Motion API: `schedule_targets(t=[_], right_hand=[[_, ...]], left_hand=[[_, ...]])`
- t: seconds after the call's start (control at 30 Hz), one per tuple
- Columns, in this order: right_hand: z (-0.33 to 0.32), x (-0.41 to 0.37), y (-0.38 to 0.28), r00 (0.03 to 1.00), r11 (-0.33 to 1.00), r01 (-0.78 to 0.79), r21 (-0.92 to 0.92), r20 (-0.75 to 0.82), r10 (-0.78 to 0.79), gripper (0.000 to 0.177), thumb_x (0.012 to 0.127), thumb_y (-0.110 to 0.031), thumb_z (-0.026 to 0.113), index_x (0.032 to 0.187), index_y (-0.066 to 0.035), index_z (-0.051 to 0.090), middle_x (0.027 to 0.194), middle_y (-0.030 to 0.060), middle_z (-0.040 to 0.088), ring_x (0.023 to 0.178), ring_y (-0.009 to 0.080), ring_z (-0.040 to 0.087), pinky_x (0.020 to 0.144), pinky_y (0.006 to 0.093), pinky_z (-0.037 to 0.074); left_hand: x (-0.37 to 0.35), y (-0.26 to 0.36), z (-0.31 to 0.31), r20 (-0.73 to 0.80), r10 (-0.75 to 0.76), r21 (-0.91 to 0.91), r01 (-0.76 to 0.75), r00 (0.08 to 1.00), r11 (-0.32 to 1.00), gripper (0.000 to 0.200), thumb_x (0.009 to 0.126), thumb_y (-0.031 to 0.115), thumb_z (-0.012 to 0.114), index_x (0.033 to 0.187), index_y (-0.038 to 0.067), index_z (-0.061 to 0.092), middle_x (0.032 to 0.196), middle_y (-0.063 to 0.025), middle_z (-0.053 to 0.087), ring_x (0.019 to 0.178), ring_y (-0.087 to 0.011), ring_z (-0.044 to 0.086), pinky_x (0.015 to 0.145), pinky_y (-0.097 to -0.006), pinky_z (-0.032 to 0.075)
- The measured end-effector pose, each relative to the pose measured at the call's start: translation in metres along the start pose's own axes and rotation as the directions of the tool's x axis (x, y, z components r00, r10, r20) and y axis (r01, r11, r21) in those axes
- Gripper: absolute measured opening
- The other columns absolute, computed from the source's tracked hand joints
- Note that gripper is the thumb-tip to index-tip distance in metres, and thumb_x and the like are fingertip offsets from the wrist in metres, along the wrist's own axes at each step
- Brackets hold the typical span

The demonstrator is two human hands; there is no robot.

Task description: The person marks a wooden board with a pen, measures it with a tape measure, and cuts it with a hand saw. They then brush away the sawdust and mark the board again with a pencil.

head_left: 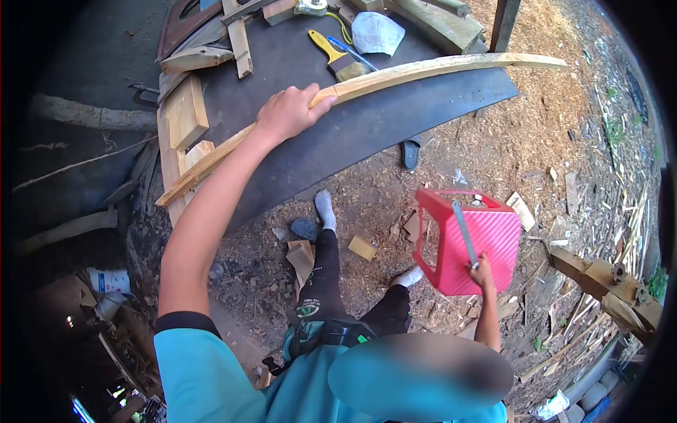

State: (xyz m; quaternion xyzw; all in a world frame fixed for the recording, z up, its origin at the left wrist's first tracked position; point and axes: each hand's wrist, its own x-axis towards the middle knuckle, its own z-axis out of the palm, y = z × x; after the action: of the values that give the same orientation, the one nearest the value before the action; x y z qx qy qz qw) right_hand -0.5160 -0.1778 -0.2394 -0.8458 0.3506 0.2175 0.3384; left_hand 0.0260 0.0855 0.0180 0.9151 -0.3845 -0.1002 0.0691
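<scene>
My left hand [288, 115] is wrapped around a long wooden strip [423, 69] that lies slantwise across the dark tabletop [367, 134]. Its far end sticks out past the table's right edge. Low on the right, my right hand [482, 273] is closed on one end of a flat grey metal bar [465, 233], with a small shiny part by the fingers. The bar overlaps a red plastic stool [493, 247] in this view. Beyond the strip lie a yellow-handled paintbrush [326, 48] and a blue pen [350, 52].
A white cap-like piece [378, 33] and a tape measure [311, 6] sit at the table's back. Wood blocks [186, 113] line its left side. Sawdust and offcuts cover the ground, with a dark slipper [410, 154] near the table. A rusty beam [606, 285] stands at right.
</scene>
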Motion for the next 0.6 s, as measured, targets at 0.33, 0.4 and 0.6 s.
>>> schedule_targets(t=[0.33, 0.4, 0.6], right_hand=[[0.039, 0.008, 0.093, 0.807, 0.934, 0.150, -0.324, -0.506, -0.305, 0.024, 0.072, -0.020, 0.071, 0.079, 0.002, 0.064, 0.074, 0.0233, 0.059, 0.081, 0.0365, 0.058, 0.073, 0.0450, 0.046], [0.010, -0.019, 0.005, 0.835, 0.988, 0.059, 0.143, -0.550, 0.030, 0.028, 0.075, -0.023, 0.073, 0.086, 0.001, 0.064, 0.071, 0.0178, 0.060, 0.072, 0.0270, 0.060, 0.063, 0.0358, 0.047], [-0.075, -0.038, -0.268, 0.873, 0.821, 0.453, 0.347, -0.357, -0.331, 0.034, 0.078, -0.022, 0.071, 0.098, 0.001, 0.056, 0.069, 0.0120, 0.059, 0.063, 0.0184, 0.060, 0.056, 0.0299, 0.045]], left_hand=[[0.003, 0.004, 0.003, -0.053, 0.007, -0.024, -0.008, 0.999, 1.000, 0.043, 0.088, 0.049, 0.046, 0.091, 0.009, 0.061, 0.067, -0.0218, 0.059, 0.071, -0.0399, 0.060, 0.064, -0.0479, 0.046], [-0.005, 0.006, -0.004, -0.022, -0.030, -0.032, 0.029, 0.999, 0.999, 0.042, 0.087, 0.050, 0.046, 0.092, 0.011, 0.062, 0.068, -0.0215, 0.060, 0.073, -0.0397, 0.060, 0.065, -0.0477, 0.047], [0.010, -0.015, 0.002, 0.078, -0.012, -0.201, 0.028, 0.997, 0.979, 0.043, 0.085, 0.052, 0.049, 0.088, 0.013, 0.065, 0.075, -0.0158, 0.064, 0.072, -0.0329, 0.062, 0.065, -0.0432, 0.047]])
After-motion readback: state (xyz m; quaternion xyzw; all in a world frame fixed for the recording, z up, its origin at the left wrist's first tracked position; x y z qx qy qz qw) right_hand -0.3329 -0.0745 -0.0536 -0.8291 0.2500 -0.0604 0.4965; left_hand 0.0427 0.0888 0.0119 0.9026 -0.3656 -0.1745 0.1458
